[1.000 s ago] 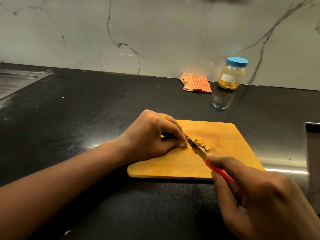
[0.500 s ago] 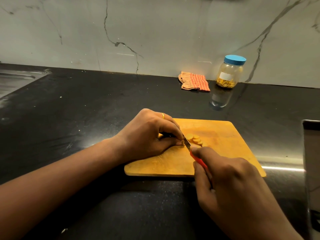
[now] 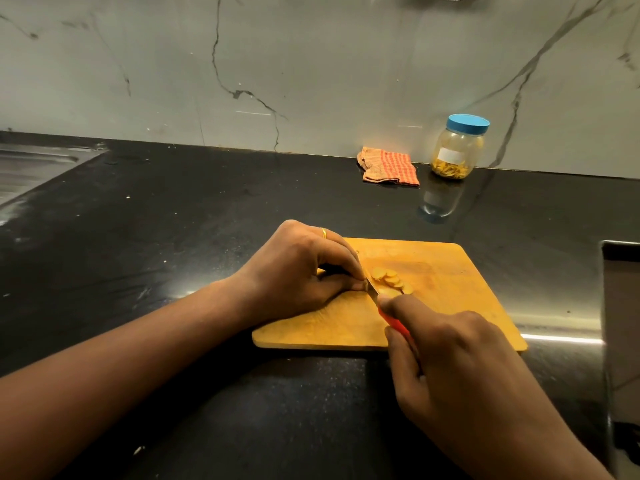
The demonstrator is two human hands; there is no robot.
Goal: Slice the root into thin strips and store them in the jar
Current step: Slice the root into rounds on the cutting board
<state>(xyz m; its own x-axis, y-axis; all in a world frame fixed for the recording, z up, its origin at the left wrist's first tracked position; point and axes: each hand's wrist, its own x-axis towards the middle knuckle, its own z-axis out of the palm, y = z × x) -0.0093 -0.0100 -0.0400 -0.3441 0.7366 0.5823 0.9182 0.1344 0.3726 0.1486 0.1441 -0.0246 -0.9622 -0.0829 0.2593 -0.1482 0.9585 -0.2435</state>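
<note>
Slicing was in progress, and I judge the task to be somewhere in its middle part. On the board point(image 3: 450, 292), which lay toward the front edge of the counter point(image 3: 173, 237), a small row of round slices point(image 3: 389, 280) leaned one on another, just beside the knife point(image 3: 372, 292). They were discs, not strips, so I think they needed more cutting before storing.

The left hand point(image 3: 301, 268) was curled, and its fingertips pinched the root against the board. The root itself was hidden under the fingers, so I cannot tell how much of it remained. The right hand point(image 3: 460, 368) gripped the red handle of the knife, with the forefinger laid along the top. The blade stood close against the left fingertips, at the end of the row of slices.

The jar point(image 3: 457, 150) stood at the back edge of the counter, toward the right corner and well apart from the board. Its blue lid point(image 3: 467, 123) was on. A low layer of yellow strips point(image 3: 450, 169) covered its bottom; the rest of it was empty, and a white label was on its side. A checked cloth point(image 3: 389, 166) lay just beside it on the left.

What was left, in my judgement: finish the root, cut the slices into strips, open the jar and put them in.
</note>
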